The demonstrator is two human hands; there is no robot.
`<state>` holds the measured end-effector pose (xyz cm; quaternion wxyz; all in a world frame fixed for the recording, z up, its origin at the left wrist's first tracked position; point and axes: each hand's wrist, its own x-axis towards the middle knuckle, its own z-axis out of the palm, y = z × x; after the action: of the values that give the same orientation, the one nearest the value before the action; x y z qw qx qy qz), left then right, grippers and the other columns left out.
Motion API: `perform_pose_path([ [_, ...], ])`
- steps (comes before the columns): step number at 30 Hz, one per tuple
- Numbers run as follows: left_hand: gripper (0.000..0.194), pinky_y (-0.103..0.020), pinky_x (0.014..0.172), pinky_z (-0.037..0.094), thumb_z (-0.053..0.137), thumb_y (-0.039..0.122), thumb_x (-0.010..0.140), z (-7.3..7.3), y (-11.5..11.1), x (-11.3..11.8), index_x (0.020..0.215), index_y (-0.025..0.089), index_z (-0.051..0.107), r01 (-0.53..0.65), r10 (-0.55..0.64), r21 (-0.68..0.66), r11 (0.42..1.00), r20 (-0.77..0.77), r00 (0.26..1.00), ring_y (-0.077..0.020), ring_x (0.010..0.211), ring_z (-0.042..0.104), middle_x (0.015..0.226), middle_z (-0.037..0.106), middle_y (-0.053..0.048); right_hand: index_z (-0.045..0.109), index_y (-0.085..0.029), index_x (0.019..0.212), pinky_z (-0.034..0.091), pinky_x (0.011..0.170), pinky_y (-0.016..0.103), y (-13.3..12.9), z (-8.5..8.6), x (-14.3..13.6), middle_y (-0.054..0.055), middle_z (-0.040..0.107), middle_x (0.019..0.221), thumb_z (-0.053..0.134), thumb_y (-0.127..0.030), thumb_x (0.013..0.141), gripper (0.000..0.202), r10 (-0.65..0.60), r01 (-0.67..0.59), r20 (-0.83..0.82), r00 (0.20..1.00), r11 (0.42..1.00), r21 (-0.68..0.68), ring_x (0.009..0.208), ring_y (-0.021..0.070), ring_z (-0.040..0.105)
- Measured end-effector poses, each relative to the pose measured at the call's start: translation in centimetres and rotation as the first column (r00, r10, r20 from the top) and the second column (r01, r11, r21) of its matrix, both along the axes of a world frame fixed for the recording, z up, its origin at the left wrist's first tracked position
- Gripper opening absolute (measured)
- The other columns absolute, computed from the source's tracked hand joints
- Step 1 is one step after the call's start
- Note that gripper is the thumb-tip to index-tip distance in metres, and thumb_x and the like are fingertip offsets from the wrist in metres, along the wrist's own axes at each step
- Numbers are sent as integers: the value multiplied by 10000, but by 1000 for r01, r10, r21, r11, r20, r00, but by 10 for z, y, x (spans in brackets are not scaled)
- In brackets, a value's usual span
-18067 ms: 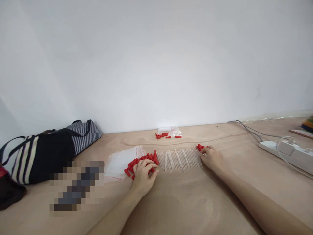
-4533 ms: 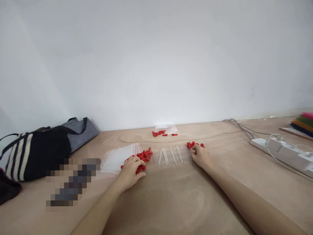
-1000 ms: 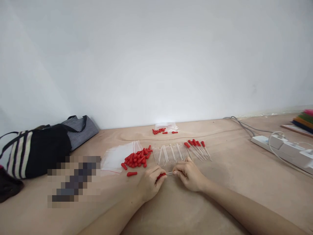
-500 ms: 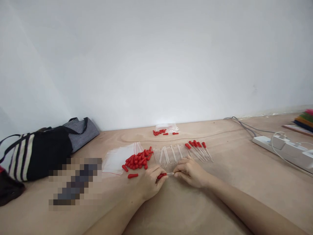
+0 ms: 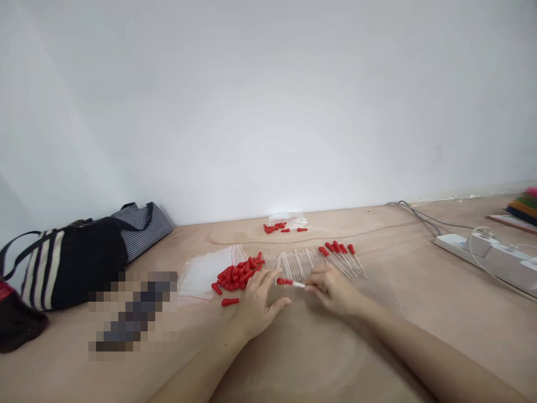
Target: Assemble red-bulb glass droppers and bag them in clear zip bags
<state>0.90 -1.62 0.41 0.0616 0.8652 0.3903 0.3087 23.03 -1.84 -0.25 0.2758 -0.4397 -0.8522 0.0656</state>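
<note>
A glass dropper with a red rubber bulb (image 5: 285,281) is pinched by its clear tube in my right hand (image 5: 331,288), the bulb end pointing left. My left hand (image 5: 262,302) is open beside it, thumb and fingers apart, not touching the bulb. Behind the hands lies a row of clear glass tubes (image 5: 293,263). Several droppers with red bulbs (image 5: 340,249) lie fanned out at the right end of that row. Left of the tubes is a heap of red rubber bulbs (image 5: 237,274), and a single red bulb (image 5: 230,301) lies in front of it.
Clear zip bags (image 5: 199,274) lie under and left of the heap. Farther back are another bag (image 5: 287,219) and loose red bulbs (image 5: 274,227). A black striped bag (image 5: 84,263) stands at left, beside a blurred-out object (image 5: 134,313). A white power strip (image 5: 486,257) with cables sits at right.
My left hand has let go of the red bulb and opened. My right hand has shifted slightly right, still holding the dropper, whose bulb is now in plain view.
</note>
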Motion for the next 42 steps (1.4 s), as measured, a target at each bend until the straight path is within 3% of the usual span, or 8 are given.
perform_pose_path([
  [2, 482, -389, 857, 370, 586, 359, 719, 6, 3, -7, 1147, 196, 438, -95, 94, 27, 995, 15, 995, -247, 1021, 449, 1097, 516, -82, 634, -184, 710, 347, 607, 243, 13, -1, 17, 36, 619, 692, 422, -227, 793, 232, -204, 202, -80, 976, 979, -29, 646, 142, 539],
  [4, 384, -387, 847, 378, 561, 329, 737, 10, 5, -15, 1091, 204, 480, -131, 131, 27, 991, 4, 991, -240, 996, 462, 1049, 529, -70, 649, -198, 726, 353, 606, 247, 25, -5, 34, 37, 638, 727, 421, -282, 792, 252, -488, 483, -117, 865, 873, -72, 674, 159, 560],
  [6, 280, -375, 822, 391, 529, 301, 759, 13, 7, -22, 1019, 199, 517, -138, 139, 24, 990, -7, 990, -225, 944, 483, 977, 544, -58, 660, -212, 736, 348, 597, 253, 33, -8, 45, 38, 645, 717, 422, -328, 788, 270, -642, 634, -48, 765, 765, -117, 682, 179, 572],
  [14, 179, -336, 751, 409, 521, 256, 751, 10, 13, -30, 907, 180, 567, -137, 137, 8, 991, -48, 989, -202, 834, 505, 833, 541, -43, 652, -200, 669, 334, 723, 341, 38, -11, 45, 76, 654, 744, 378, -338, 802, 334, -737, 775, 241, 632, 614, -152, 753, 223, 583],
  [20, 103, -310, 732, 391, 533, 243, 735, 17, 18, -39, 798, 189, 594, -188, 185, -22, 982, -110, 977, -193, 813, 513, 823, 554, -35, 628, -191, 611, 318, 759, 382, 35, -6, 42, 80, 642, 704, 358, -492, 776, 437, -733, 775, 253, 631, 612, -160, 773, 243, 573],
  [33, 194, -239, 596, 365, 657, 257, 560, 33, 16, -55, 711, 184, 558, -404, 267, -330, 853, -390, 881, -192, 749, 544, 774, 576, -10, 600, -167, 888, 284, 771, 383, 42, -13, 29, 84, 646, 782, 388, -420, 787, 345, -802, 819, 198, 564, 573, -11, 815, 244, 571],
  [37, 142, -232, 613, 362, 631, 203, 569, 36, 15, -59, 693, 188, 563, -409, 258, -327, 852, -418, 871, -195, 780, 546, 756, 583, -5, 608, -190, 770, 272, 780, 385, 38, -12, 25, 66, 639, 847, 389, -389, 786, 296, -796, 795, 117, 594, 603, 66, 862, 232, 545],
  [42, 138, -226, 596, 354, 593, 126, 553, 39, 16, -65, 673, 193, 581, -408, 238, -334, 850, -448, 862, -184, 741, 544, 733, 585, 1, 619, -190, 681, 259, 824, 392, 34, -10, 18, 66, 635, 825, 454, -352, 723, 235, -732, 748, 203, 650, 664, 0, 850, 226, 539],
])
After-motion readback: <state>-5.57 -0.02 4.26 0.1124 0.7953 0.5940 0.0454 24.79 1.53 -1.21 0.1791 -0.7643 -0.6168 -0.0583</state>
